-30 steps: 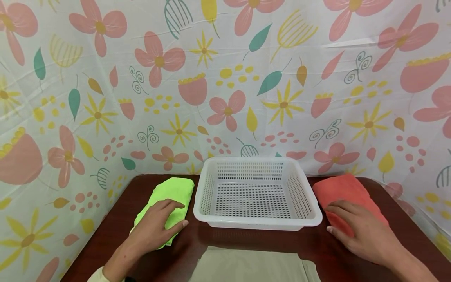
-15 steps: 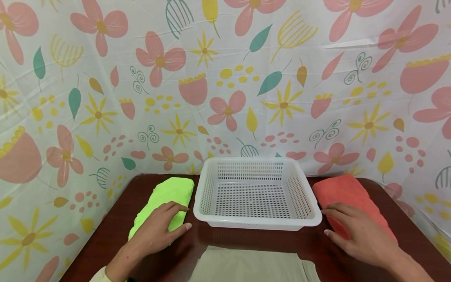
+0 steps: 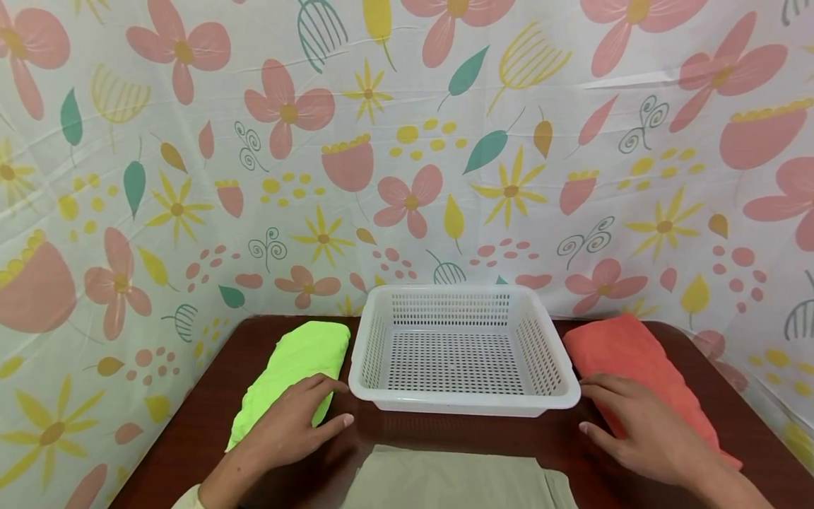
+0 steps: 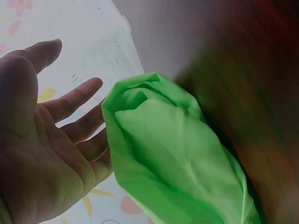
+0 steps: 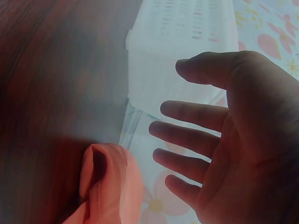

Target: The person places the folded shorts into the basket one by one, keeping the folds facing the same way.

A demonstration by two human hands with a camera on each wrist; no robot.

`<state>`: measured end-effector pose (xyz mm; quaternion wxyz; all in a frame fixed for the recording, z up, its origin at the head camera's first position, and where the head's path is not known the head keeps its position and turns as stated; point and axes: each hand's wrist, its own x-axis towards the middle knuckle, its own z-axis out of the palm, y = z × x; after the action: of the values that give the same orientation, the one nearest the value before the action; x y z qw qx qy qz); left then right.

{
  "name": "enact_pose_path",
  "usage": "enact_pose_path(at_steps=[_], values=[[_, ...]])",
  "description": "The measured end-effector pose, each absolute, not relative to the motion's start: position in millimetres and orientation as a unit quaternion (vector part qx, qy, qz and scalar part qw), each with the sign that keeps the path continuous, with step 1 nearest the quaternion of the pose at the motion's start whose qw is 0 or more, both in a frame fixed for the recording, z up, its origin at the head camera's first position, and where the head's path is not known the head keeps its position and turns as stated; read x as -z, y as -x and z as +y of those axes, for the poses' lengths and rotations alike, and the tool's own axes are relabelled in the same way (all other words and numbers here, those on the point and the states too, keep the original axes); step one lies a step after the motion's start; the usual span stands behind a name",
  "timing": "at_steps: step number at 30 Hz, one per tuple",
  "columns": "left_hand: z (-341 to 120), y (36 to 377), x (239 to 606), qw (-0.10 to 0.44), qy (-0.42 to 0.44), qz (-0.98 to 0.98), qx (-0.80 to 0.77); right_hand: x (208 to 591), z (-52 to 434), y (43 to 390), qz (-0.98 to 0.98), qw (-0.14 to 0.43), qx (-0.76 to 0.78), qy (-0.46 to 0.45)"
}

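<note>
A lime green folded towel (image 3: 289,364) lies left of a white perforated basket (image 3: 464,408) on a dark brown table (image 3: 203,417). My left hand (image 3: 324,408) rests flat on the towel's near end, fingers straight. In the left wrist view the palm of the left hand (image 4: 70,116) is open beside the green towel (image 4: 173,158). A coral towel (image 3: 626,346) lies right of the basket, with my right hand (image 3: 594,404) flat on its near part. The right wrist view shows my right hand (image 5: 191,93) open, fingers spread over the coral towel (image 5: 110,186).
The basket holds nothing. A beige cloth (image 3: 451,481) lies at the table's front edge between my arms. A floral sheet (image 3: 407,155) hangs close behind and on both sides of the table.
Both hands slid toward me over the towels. Each towel's near end now reaches further toward the front edge. The basket has not moved.
</note>
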<state>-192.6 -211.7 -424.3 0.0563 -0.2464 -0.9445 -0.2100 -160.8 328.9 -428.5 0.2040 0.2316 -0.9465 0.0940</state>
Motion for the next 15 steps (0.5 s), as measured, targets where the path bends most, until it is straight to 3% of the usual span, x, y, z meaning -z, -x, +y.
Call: enact_pose_path(at_steps=[15], values=[[-205.4, 188.5, 431.5, 0.031, 0.275, -0.932, 0.234, 431.9, 320.0, 159.2, -0.947, 0.186, -0.092, -0.246]])
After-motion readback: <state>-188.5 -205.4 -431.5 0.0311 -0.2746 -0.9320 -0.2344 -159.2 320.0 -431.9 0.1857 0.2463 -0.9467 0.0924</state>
